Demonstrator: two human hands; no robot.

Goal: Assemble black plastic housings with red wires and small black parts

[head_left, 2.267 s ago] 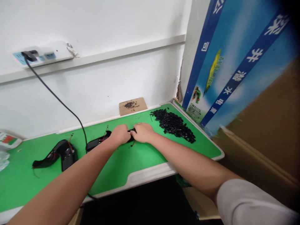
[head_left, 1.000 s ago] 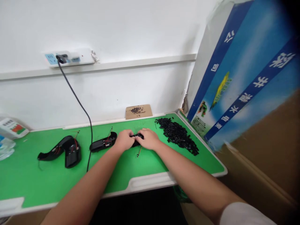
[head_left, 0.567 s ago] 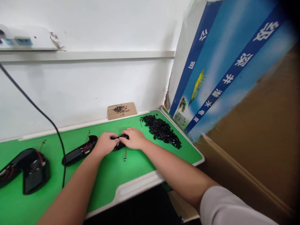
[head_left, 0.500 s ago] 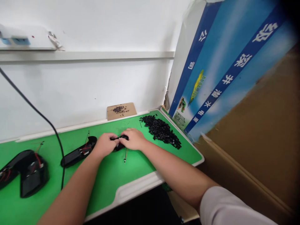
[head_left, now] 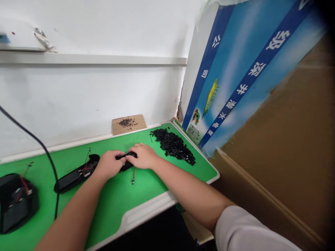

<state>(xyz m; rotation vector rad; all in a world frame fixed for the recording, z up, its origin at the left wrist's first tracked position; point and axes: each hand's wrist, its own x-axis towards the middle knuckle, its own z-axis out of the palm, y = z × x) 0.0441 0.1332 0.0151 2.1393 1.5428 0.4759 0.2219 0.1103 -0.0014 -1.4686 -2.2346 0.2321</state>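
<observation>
Between my two hands, low over the green work surface (head_left: 110, 205), is a black plastic housing (head_left: 127, 164), mostly hidden by my fingers. My left hand (head_left: 109, 164) grips its left side, with the thumb on top. From the right, my right hand (head_left: 143, 156) has its fingers wrapped over the far edge and its thumb pressed near the middle. Thin wires with a small connector (head_left: 133, 180) trail from the housing toward me. To the left of my left hand lies a similar black housing (head_left: 74, 178) with red wires inside.
A heap of small black plastic pieces (head_left: 174, 144) lies right of my hands. Small dark parts sit on a cardboard piece (head_left: 140, 123) by the wall. Another wired housing (head_left: 19, 212) lies far left. A black cable (head_left: 42, 143) hangs across the left. Large cardboard boxes (head_left: 261, 139) border the right.
The camera has turned slightly right, so the scene sits further left. Both hands stay on the same housing, with little visible change in their grip.
</observation>
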